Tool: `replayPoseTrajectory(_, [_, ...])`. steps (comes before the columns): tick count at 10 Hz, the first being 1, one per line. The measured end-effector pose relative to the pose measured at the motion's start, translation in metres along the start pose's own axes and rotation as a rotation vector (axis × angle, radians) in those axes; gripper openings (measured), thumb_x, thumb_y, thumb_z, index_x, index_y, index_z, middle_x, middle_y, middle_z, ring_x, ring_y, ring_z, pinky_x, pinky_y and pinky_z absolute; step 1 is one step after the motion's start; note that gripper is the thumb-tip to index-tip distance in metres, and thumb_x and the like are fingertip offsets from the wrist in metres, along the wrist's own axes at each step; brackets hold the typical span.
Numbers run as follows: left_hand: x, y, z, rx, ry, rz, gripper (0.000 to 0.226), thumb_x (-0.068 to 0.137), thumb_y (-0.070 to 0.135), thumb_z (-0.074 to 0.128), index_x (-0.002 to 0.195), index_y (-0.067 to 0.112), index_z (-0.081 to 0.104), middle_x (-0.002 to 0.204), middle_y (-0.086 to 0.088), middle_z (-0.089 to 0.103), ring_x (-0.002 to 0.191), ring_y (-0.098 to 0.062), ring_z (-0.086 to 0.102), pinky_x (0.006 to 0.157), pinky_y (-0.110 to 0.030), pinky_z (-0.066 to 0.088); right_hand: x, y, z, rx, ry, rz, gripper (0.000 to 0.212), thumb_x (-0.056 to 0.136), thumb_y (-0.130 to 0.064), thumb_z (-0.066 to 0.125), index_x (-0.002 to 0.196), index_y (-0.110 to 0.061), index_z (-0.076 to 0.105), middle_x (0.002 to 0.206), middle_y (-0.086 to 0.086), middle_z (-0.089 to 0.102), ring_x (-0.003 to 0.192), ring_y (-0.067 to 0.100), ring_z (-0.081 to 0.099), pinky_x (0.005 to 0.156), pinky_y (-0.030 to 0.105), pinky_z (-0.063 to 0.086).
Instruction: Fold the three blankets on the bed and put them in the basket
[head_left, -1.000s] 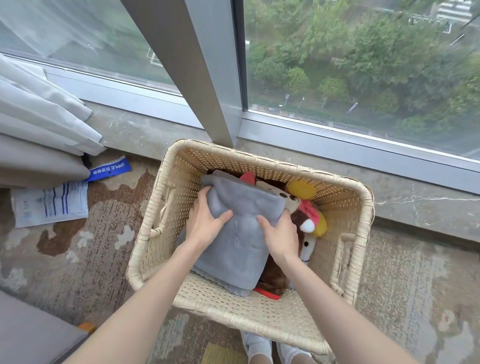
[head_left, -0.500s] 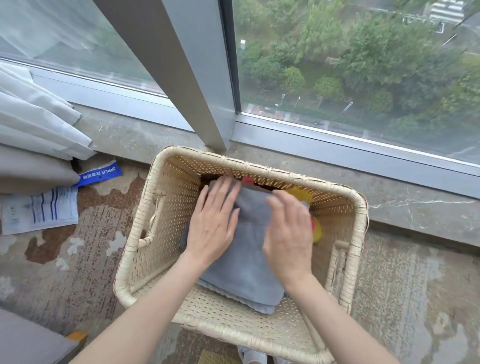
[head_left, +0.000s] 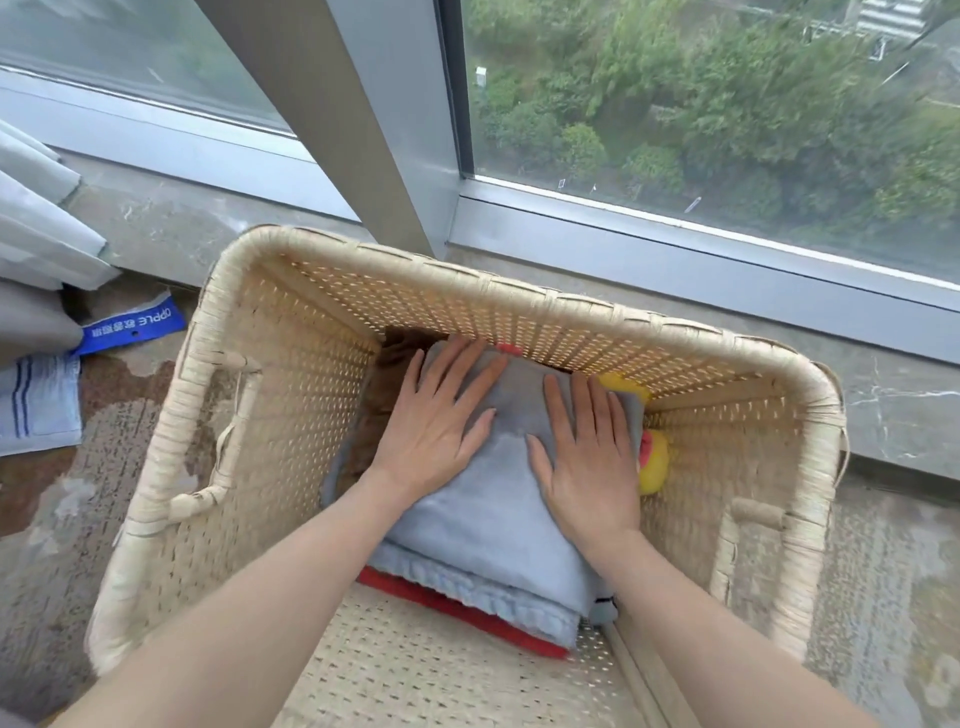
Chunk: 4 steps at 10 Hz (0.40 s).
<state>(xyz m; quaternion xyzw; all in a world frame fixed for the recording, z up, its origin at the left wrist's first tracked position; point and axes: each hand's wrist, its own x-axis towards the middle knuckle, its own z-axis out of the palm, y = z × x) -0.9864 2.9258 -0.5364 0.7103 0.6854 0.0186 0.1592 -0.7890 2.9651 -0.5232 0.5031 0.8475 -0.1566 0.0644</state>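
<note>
A folded grey blanket (head_left: 488, 525) lies inside the woven basket (head_left: 519, 296) by the window. Under it a red edge of another folded blanket (head_left: 457, 608) shows at the near side. My left hand (head_left: 441, 415) and my right hand (head_left: 587, 457) lie flat on top of the grey blanket, fingers spread, palms down, holding nothing. A yellow and red plush toy (head_left: 652, 457) peeks out at the right of the blanket. A brown item (head_left: 384, 384) shows at the blanket's left side.
The basket stands on patterned carpet (head_left: 57, 525) against a stone sill (head_left: 883, 415) below the window. Grey curtains (head_left: 36, 244) hang at the left, with a blue label (head_left: 135, 322) and a printed paper (head_left: 36, 405) on the floor beside them.
Both hands let go of the grey blanket's top edge and now press flat on it. The blanket sank deeper into the basket, covering most of the toy. The view moved closer.
</note>
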Motion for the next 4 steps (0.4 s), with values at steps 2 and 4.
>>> replayPoseTrajectory(2, [0.001, 0.006, -0.033, -0.005, -0.160, -0.034, 0.057, 0.103, 0.041, 0.029, 0.156, 0.022, 0.021, 0.163, -0.005, 0.021, 0.151, -0.024, 0.014, 0.118, -0.056, 0.018, 0.007, -0.001, -0.031, -0.009, -0.160, -0.058, 0.064, 0.100, -0.049, 0.032, 0.154, -0.016, 0.020, 0.156, 0.014, 0.028, 0.146, 0.029, 0.022, 0.121, 0.041, 0.012])
replayPoseTrajectory(4, [-0.006, 0.010, -0.112, 0.009, -0.256, -0.033, 0.052, 0.101, 0.039, 0.034, 0.152, 0.026, 0.029, 0.159, 0.000, 0.029, 0.148, -0.020, 0.021, 0.119, -0.044, 0.017, 0.003, -0.023, -0.106, -0.005, -0.222, -0.071, 0.056, 0.098, -0.041, 0.033, 0.146, -0.011, 0.031, 0.146, 0.012, 0.040, 0.133, 0.029, 0.037, 0.112, 0.038, 0.026])
